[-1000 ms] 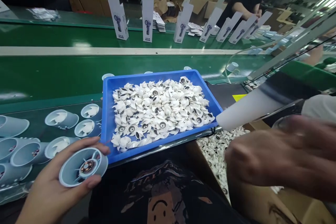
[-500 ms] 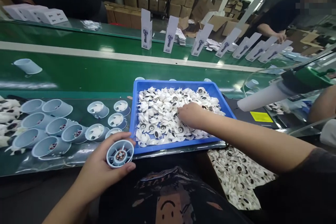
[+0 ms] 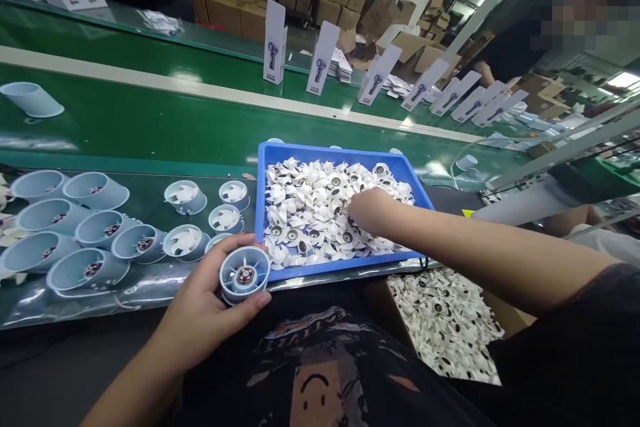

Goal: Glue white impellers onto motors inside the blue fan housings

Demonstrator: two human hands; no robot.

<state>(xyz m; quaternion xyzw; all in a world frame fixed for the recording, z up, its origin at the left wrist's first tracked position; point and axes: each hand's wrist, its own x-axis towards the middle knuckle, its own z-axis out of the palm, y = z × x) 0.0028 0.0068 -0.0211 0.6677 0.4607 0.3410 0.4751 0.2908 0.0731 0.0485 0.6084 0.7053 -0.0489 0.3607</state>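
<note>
In my left hand (image 3: 203,303) is a light blue fan housing (image 3: 245,273), its open end facing up and a copper-wound motor showing at its centre. The fingers wrap its outer wall beside the near left corner of the blue tray (image 3: 340,268). White fan blades (image 3: 305,207), some with dark round hubs, fill this tray. My right hand (image 3: 373,210) reaches into the heap, fingers bent down among the blades. Its fingertips are hidden, so whether they pinch a blade is unclear. Left of the tray stand housings with white blades inside, such as one fitted housing (image 3: 185,240).
More housings (image 3: 90,270) with bare motors lie at the left. A box of fan blades (image 3: 445,320) sits below the bench edge by my right arm. Printed cartons (image 3: 323,57) line the far side of the green conveyor (image 3: 200,113). A person (image 3: 520,33) stands at the back right.
The view has shifted slightly. My left hand with the housing has come a little right and up, closer to the tray. The right hand stays in the blades, having moved slightly.
</note>
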